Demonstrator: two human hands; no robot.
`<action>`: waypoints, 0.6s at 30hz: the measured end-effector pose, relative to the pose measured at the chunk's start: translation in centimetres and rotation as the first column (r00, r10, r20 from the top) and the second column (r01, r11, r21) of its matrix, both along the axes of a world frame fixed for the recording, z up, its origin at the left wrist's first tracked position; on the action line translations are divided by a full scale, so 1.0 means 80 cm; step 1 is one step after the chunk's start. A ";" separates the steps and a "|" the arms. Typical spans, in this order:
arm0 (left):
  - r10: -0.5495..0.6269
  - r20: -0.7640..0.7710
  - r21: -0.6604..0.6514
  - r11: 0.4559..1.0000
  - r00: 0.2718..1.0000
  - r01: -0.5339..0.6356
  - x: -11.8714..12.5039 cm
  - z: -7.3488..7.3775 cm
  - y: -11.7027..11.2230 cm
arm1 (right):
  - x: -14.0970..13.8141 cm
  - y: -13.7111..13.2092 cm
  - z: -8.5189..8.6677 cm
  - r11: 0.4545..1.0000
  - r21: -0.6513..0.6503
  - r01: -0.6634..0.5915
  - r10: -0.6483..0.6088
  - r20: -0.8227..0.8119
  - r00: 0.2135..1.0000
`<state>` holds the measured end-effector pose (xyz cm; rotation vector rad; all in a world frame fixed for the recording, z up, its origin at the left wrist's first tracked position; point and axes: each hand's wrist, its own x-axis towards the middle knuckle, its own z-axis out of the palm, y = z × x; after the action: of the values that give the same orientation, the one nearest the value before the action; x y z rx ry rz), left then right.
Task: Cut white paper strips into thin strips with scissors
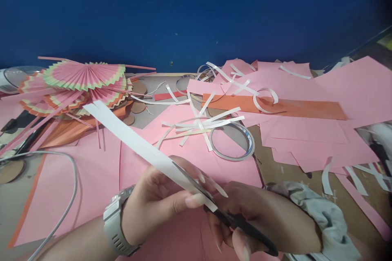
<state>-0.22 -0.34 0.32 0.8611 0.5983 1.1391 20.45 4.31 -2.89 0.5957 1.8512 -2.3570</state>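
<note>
A white paper strip (pixel 131 140) is pinched between the thumb and fingers of my left hand (pixel 167 197). It slants up to the left, and a slit shows at its far tip. My right hand (pixel 241 208) grips black-handled scissors (pixel 245 228) at the lower right. Their blades lie along the near end of the strip, close to my left thumb; whether they are cutting there I cannot tell. Pink paper (pixel 180 228) lies under both hands. Just beyond them, a roll of tape (pixel 251 147) rests beside a heap of narrow white strips (pixel 196 124).
Pleated pink paper fans (pixel 85 77) are stacked at the left. A grey cable (pixel 75 175) curves across the left front. Orange paper (pixel 306 107) and pink sheets (pixel 337 85) cover the right. Behind everything stands a blue wall (pixel 196 12).
</note>
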 end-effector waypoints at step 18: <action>-0.010 0.017 0.031 0.999 1.000 0.009 -0.001 0.000 0.001 | 0.002 -0.001 -0.001 0.999 -0.050 -0.005 0.005 0.006 1.000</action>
<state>-0.29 -0.27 0.34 0.8790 0.5627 1.1486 20.59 4.23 -2.99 0.5918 1.7836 -2.3872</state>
